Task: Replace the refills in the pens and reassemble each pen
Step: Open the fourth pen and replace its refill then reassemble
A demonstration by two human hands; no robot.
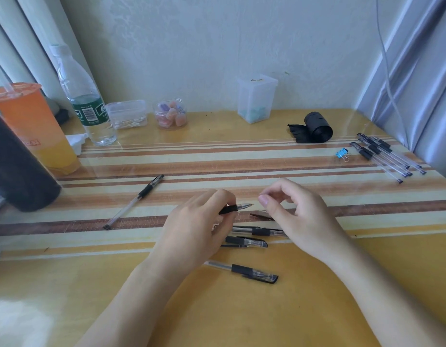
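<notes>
Head view: our left hand pinches the black-gripped, clear-barrelled plastic pen, well left of the small blue metal binder clip and nearer us. Its long axis runs left-right, uncapped tip pointing right (angled slightly away from us) toward our right hand, whose loosely curled fingers and thumb are apart.

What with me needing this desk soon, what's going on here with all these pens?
A person is working through pens at the table. The left hand grips an uncapped pen by its black grip section. Its tip points toward the right hand, whose fingers are loosely curled just off the tip with nothing visible in them. Several more pens lie by the hands. A single pen lies off to the left, and a bunch of pens sits at the far right.
</notes>
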